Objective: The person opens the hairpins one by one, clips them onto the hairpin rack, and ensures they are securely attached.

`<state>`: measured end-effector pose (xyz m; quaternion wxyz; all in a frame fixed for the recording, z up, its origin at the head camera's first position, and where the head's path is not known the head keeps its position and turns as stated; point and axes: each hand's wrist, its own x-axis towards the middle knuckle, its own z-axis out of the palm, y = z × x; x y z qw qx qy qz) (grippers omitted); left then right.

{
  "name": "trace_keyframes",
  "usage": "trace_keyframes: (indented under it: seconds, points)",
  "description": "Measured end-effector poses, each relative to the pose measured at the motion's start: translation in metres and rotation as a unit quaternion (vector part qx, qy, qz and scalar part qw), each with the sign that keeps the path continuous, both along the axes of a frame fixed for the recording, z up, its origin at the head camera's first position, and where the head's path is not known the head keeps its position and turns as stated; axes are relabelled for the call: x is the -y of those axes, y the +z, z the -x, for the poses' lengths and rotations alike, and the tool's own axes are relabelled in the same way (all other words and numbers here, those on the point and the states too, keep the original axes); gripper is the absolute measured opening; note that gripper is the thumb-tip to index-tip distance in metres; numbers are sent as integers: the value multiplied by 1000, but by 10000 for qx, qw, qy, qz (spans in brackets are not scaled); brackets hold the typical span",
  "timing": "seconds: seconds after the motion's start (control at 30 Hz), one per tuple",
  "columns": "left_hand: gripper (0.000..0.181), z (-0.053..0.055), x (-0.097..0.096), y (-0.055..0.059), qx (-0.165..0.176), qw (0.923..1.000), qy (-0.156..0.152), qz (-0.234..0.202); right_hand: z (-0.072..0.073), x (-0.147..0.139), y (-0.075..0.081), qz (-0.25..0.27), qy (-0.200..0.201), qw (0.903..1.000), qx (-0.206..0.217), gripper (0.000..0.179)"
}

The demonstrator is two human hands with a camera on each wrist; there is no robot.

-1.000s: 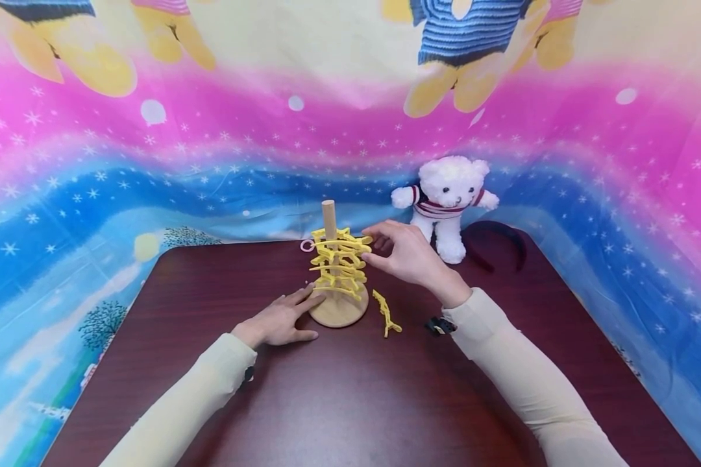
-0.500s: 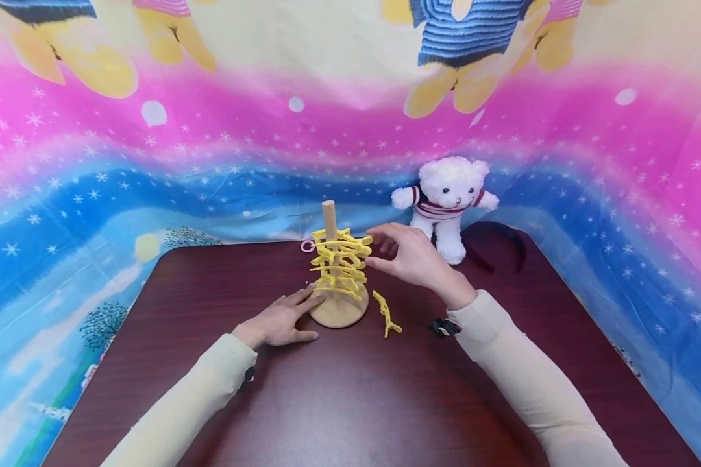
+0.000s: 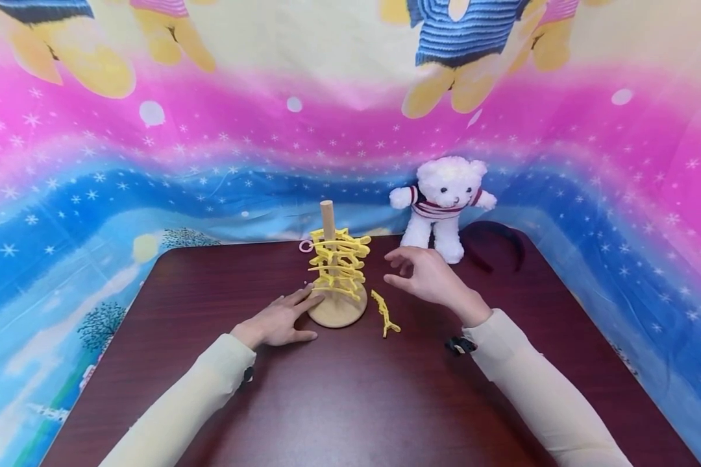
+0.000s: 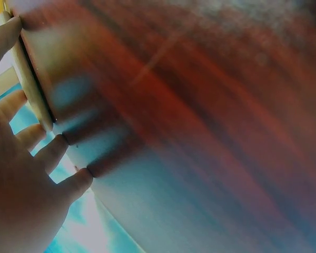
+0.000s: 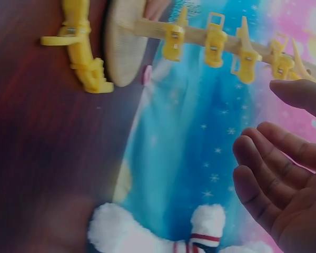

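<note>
A wooden stand with a round base (image 3: 337, 316) and an upright post (image 3: 327, 217) is on the table. Several yellow alligator-style hair clips (image 3: 340, 259) are stacked along the post; the right wrist view shows their hinges and prongs. My left hand (image 3: 276, 322) lies flat with fingers spread, fingertips on the base's left edge and thumb on the table. To the right of the clips, my right hand (image 3: 429, 277) hovers with loosely bent fingers, thumb and fingers apart, holding nothing. One loose yellow hair clip (image 3: 384, 314) lies on the table right of the base.
A white teddy bear (image 3: 451, 214) in a striped top stands at the table's back right. Beside it lies a dark headband (image 3: 516, 250). A small pink ring (image 3: 306, 246) shows left of the post. Printed cloth surrounds the table (image 3: 339, 402) at the back and sides.
My right hand has left the topmost clip on the post and moved right and toward me, its fingers parted from the clip. My left hand has stayed in place.
</note>
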<state>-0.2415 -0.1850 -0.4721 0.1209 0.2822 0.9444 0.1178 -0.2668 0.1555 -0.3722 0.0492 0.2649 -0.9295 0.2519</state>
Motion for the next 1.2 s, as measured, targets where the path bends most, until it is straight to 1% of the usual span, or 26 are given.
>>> trace_keyframes:
  seconds: [0.13,0.33,0.47,0.7,0.83,1.0,1.2]
  points:
    - [84,0,0,0,7,10000,-4,22,-3,-4,-12,-80,39,10000,-4,34]
    - [84,1,1,0,19,10000,1,41,-6,-8,-31,-364,42,9993,19,31]
    - [84,1,0,0,65,9999,26,80,-8,-9,-42,-543,59,9984,111,30]
    - [83,1,0,1,84,10000,16,41,-15,-5,-59,-905,-6,9954,321,25]
    - [83,0,0,1,76,10000,14,3,-19,-2,-66,-1233,-41,9911,509,23]
    - [84,1,0,-1,74,10000,20,40,-25,3,-71,-1547,-105,9851,743,29]
    - [84,0,0,1,117,9999,51,62,-26,6,-76,-1867,-274,9789,788,30]
